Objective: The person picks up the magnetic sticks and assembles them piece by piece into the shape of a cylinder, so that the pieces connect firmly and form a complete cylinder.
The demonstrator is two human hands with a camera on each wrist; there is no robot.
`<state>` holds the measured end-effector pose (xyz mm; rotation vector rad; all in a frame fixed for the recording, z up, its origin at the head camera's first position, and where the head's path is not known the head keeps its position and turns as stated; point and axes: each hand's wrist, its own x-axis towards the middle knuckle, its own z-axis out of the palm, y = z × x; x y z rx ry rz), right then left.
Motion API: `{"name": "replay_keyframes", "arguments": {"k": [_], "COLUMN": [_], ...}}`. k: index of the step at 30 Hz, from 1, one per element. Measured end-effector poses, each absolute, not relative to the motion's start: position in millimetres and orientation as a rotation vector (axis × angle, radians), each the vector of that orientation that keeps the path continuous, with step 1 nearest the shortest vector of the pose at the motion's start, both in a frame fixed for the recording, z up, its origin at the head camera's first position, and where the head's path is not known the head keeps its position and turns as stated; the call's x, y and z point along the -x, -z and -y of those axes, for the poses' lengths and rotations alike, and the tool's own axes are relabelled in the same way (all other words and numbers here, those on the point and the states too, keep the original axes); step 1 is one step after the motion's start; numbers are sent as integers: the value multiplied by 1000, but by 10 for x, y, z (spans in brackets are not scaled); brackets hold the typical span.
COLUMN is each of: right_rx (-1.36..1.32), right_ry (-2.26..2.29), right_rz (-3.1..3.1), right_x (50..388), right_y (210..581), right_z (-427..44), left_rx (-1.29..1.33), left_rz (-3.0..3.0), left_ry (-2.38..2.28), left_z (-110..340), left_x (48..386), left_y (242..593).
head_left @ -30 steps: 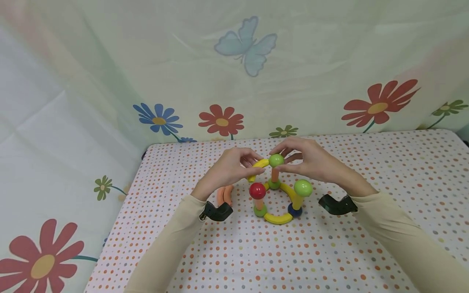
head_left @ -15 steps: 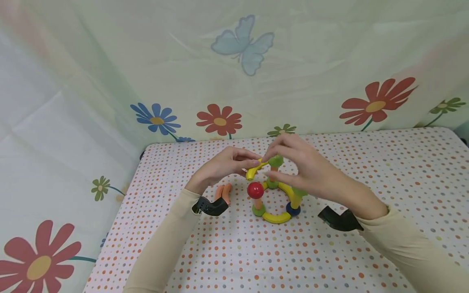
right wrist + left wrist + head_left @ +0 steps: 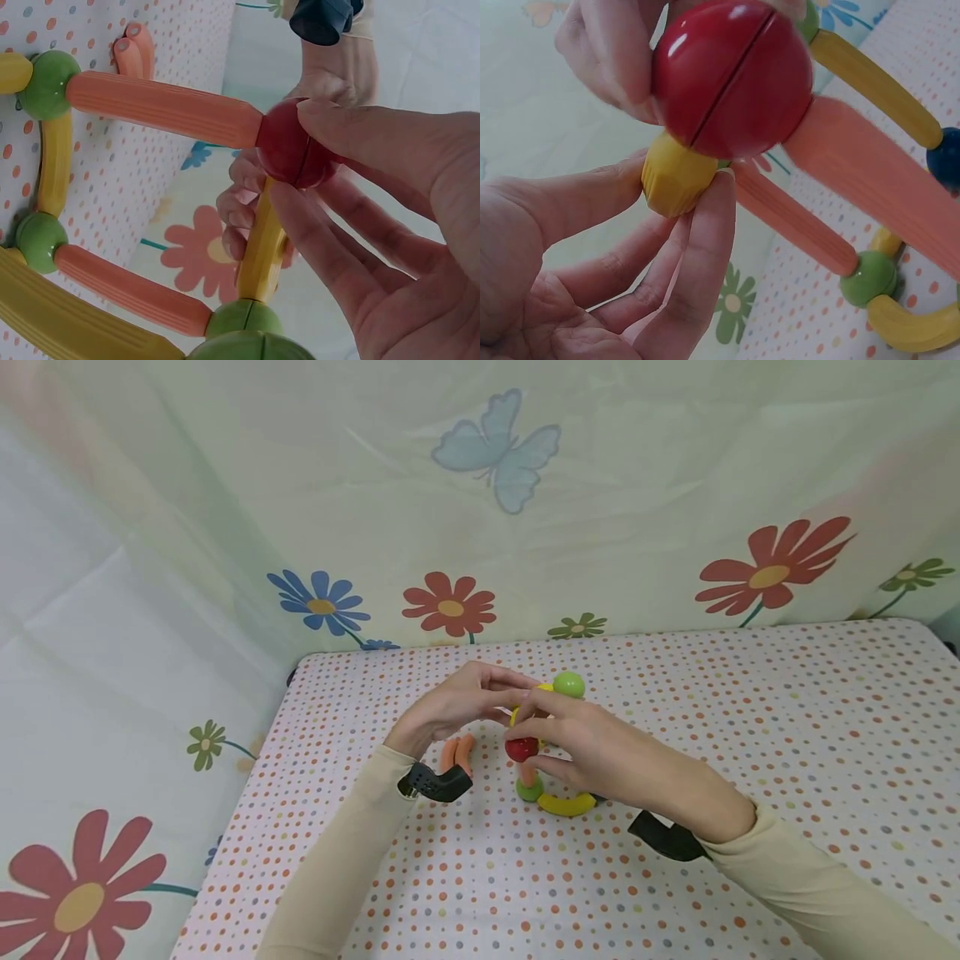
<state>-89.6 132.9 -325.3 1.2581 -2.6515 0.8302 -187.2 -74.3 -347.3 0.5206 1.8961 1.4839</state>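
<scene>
My left hand pinches a yellow curved rod between thumb and fingers. One end of that rod meets a green ball atop a salmon rod; its other end is at a red ball. With thumb and fingertips, my right hand grips the red ball, which sits on another upright salmon rod. Below, green balls and yellow curved rods form a ring on the table. In the head view, my right hand hides the ring's right side.
Two loose orange curved rods lie left of the ring, under my left wrist. A dotted cloth covers the table. Behind it hangs a flowered curtain. A dark blue ball shows in the left wrist view.
My right hand has left the rear green ball, moved left and toward me, and taken hold of the red ball. My left hand keeps its pinch on the yellow curved rod.
</scene>
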Motion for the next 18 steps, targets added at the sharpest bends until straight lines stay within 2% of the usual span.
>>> {"name": "replay_keyframes", "arguments": {"k": [11, 18], "right_rx": [-1224, -1023], "right_ry": [-900, -916], "right_rz": [2631, 2613], "right_x": [855, 715], "right_y": [3246, 3039], "right_z": [-1381, -1755], "left_rx": [-505, -574], "left_rz": [-1855, -1971], "left_ry": [-1517, -1497], "left_z": [762, 857], "left_x": [1858, 1717], "left_y": [3512, 3675]}}
